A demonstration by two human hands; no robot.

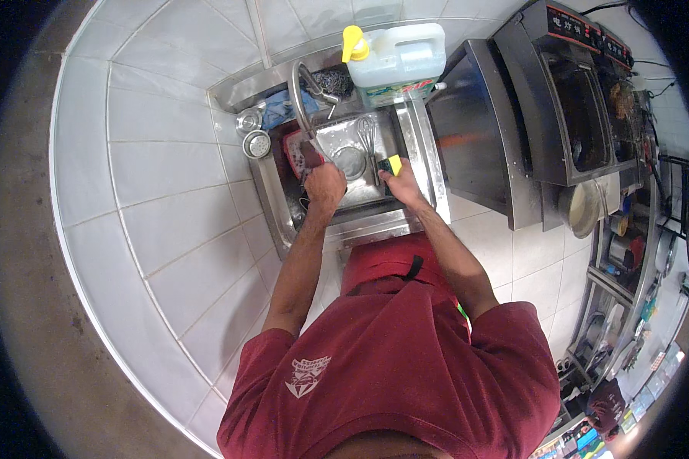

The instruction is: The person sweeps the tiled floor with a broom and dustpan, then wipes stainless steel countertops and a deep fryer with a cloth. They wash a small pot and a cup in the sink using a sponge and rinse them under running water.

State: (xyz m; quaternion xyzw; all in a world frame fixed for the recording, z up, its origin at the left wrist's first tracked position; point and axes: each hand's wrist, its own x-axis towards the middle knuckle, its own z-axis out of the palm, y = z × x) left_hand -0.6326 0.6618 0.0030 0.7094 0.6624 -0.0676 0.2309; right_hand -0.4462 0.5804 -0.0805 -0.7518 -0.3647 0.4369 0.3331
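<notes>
My left hand (325, 186) is a fist over the left side of a stainless steel sink (344, 225). The lower end of a curved metal faucet (298, 94) comes down to its knuckles, beside a red-edged item (291, 150) with suds on it. What lies inside this fist is hidden. Held in my right hand (403, 182) is a yellow and dark green sponge (395, 164), on the sink's right side. A wire whisk (367, 135) lies just left of the sponge, its handle downward. Between my hands sits a round clear or metal vessel (349, 162) that looks wet.
Behind the basin stand a large jug (399, 63) with a yellow pump, a dark mesh scourer (332, 84) and a blue cloth (282, 108). A perforated metal cup (256, 144) rests on the left rim. Steel fryers (574, 109) rise at right; a tiled wall (161, 172) bounds the left.
</notes>
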